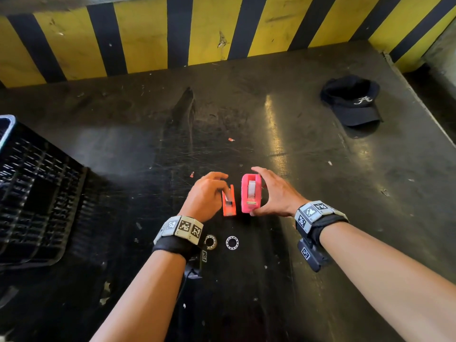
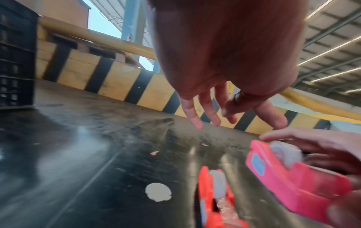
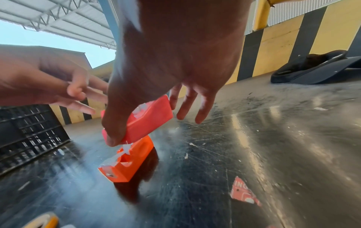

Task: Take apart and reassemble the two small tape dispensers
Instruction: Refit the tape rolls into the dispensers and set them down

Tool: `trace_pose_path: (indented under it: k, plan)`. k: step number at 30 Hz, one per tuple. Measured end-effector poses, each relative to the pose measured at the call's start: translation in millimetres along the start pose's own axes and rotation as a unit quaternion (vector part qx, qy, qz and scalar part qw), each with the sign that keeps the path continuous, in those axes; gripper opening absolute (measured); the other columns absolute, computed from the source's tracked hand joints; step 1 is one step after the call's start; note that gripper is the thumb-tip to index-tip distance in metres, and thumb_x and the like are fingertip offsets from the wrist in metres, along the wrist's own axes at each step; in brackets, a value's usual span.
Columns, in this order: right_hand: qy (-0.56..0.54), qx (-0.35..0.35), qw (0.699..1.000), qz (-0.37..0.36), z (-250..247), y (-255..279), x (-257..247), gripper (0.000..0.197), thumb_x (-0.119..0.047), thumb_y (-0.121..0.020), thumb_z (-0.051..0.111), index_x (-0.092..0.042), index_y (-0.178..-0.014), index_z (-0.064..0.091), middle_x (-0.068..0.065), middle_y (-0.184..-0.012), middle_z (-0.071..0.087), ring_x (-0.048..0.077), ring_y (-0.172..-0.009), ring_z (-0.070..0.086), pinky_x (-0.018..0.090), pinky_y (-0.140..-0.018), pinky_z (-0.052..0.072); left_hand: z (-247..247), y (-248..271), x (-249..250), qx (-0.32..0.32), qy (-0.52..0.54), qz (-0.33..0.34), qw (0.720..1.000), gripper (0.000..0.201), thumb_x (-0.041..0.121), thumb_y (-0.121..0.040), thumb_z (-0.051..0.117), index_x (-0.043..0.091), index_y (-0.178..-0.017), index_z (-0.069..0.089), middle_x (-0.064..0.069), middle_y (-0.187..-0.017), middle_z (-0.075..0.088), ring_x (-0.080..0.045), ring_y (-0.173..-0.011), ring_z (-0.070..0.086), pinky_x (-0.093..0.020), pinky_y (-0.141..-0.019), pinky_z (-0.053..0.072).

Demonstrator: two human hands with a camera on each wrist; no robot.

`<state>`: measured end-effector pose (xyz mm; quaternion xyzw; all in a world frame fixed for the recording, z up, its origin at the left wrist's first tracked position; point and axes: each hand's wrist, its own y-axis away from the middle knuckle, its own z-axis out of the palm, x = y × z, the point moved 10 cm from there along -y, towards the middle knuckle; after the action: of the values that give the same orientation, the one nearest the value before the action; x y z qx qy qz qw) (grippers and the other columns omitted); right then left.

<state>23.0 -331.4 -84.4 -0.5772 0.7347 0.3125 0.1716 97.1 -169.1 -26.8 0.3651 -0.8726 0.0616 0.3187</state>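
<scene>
Striped yellow and black walls stand behind a dark, scratched counter. Next to a black crate, the left hand hovers with loose fingers over the orange dispenser, holding nothing. The right hand grips the pink dispenser, lifted and tilted. It could slip and fall, because only thumb and fingertips pinch its ends.

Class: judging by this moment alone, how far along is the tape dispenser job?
Both dispensers hold tape rolls, so nothing looks taken apart. The right hand grips the pink dispenser; the left hand hovers open by the orange dispenser on the table. Two rings lie nearby, purpose unclear.
</scene>
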Motion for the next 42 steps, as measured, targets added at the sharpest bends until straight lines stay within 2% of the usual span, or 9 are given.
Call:
trace_pose_path:
  k: [5, 10, 21, 27, 29, 31, 34, 38, 42]
  plan:
    - [0.065, -0.031, 0.997, 0.039, 18.5, -7.0, 20.8, 0.121, -0.051, -0.05, 0.092, -0.029, -0.152, 0.03, -0.003, -0.15, 0.046, 0.028, -0.128, 0.05, 0.044, -0.106, 0.045, 21.3, 16.9, -56.7, -0.04, 0.005, -0.094, 0.995, 0.032, 0.0, -0.091, 0.058, 0.025, -0.105, 0.073, -0.003, -0.129, 0.065, -0.021, -0.119, 0.062, -0.035, -0.104, 0.05]
    - [0.091, -0.05, 0.991, 0.079, 38.6, -12.5, 34.5, 0.123, -0.046, -0.054, 0.093, -0.031, -0.154, 0.023, -0.002, -0.156, 0.041, 0.03, -0.133, 0.049, 0.051, -0.106, 0.047, 54.5, 40.5, -101.2, -0.085, 0.018, -0.163, 0.983, 0.043, 0.011, -0.092, 0.068, 0.027, -0.132, 0.061, -0.002, -0.136, 0.063, -0.02, -0.124, 0.061, -0.04, -0.106, 0.053]
    - [0.114, -0.048, 0.988, 0.092, 48.6, -17.0, 40.9, 0.129, -0.038, -0.061, 0.092, -0.033, -0.16, 0.01, -0.002, -0.163, 0.034, 0.031, -0.135, 0.046, 0.051, -0.104, 0.047, 74.5, 46.7, -122.1, -0.101, 0.0, -0.169, 0.981, 0.038, 0.019, -0.091, 0.071, 0.025, -0.128, 0.064, 0.0, -0.128, 0.066, -0.016, -0.12, 0.063, -0.028, -0.102, 0.05]
    - [0.073, -0.06, 0.989, 0.11, 50.5, -6.9, 34.8, 0.145, -0.041, -0.062, 0.095, -0.038, -0.161, -0.011, 0.004, -0.171, 0.006, 0.034, -0.154, 0.022, 0.056, -0.117, 0.036, 75.9, 47.3, -120.5, -0.131, 0.004, -0.187, 0.974, 0.047, 0.023, -0.09, 0.074, 0.029, -0.133, 0.059, 0.001, -0.132, 0.064, -0.017, -0.12, 0.063, -0.037, -0.104, 0.054]
    - [0.088, -0.002, 0.993, 0.084, 37.1, 0.7, 16.9, 0.129, -0.052, -0.067, 0.088, -0.032, -0.162, 0.003, 0.007, -0.169, 0.012, 0.032, -0.153, 0.022, 0.059, -0.118, 0.035, 75.1, 49.6, -118.9, -0.142, 0.01, -0.193, 0.971, 0.054, 0.026, -0.087, 0.077, 0.028, -0.137, 0.056, 0.0, -0.133, 0.063, -0.018, -0.121, 0.063, -0.039, -0.104, 0.054]
    - [0.121, 0.069, 0.99, -0.009, 26.2, 10.5, -16.7, 0.092, -0.053, -0.073, 0.08, -0.023, -0.149, 0.038, 0.007, -0.149, 0.04, 0.028, -0.135, 0.045, 0.053, -0.107, 0.047, 76.3, 53.7, -117.4, -0.161, 0.007, -0.193, 0.968, 0.062, 0.03, -0.083, 0.081, 0.028, -0.139, 0.054, -0.001, -0.135, 0.061, -0.02, -0.121, 0.061, -0.04, -0.105, 0.054]
    - [0.12, 0.032, 0.985, -0.117, 50.4, 26.7, -57.2, 0.037, -0.039, -0.083, 0.074, -0.022, -0.114, 0.062, -0.001, -0.115, 0.058, 0.017, -0.096, 0.056, 0.043, -0.086, 0.056, 84.3, 64.6, -114.3, -0.195, -0.027, -0.184, 0.963, 0.073, 0.031, -0.075, 0.088, 0.03, -0.139, 0.053, -0.003, -0.134, 0.056, -0.021, -0.119, 0.06, -0.038, -0.102, 0.054]
    - [0.152, -0.125, 0.976, -0.096, 114.0, 45.2, -63.2, 0.045, -0.038, -0.084, 0.078, -0.027, -0.123, 0.057, -0.005, -0.122, 0.054, 0.016, -0.104, 0.056, 0.039, -0.087, 0.056, 96.5, 81.7, -110.9, -0.197, -0.061, -0.179, 0.962, 0.081, 0.034, -0.067, 0.093, 0.031, -0.138, 0.053, -0.003, -0.134, 0.051, -0.024, -0.122, 0.057, -0.042, -0.105, 0.052]
    - [0.16, -0.145, 0.975, -0.048, 148.4, 59.4, -48.0, 0.055, -0.028, -0.087, 0.077, -0.028, -0.134, 0.048, 0.0, -0.127, 0.05, 0.023, -0.113, 0.055, 0.044, -0.088, 0.056, 102.7, 98.4, -113.2, -0.149, -0.062, -0.17, 0.972, 0.059, 0.028, -0.078, 0.084, 0.029, -0.131, 0.059, -0.004, -0.13, 0.053, -0.025, -0.12, 0.058, -0.041, -0.102, 0.053]
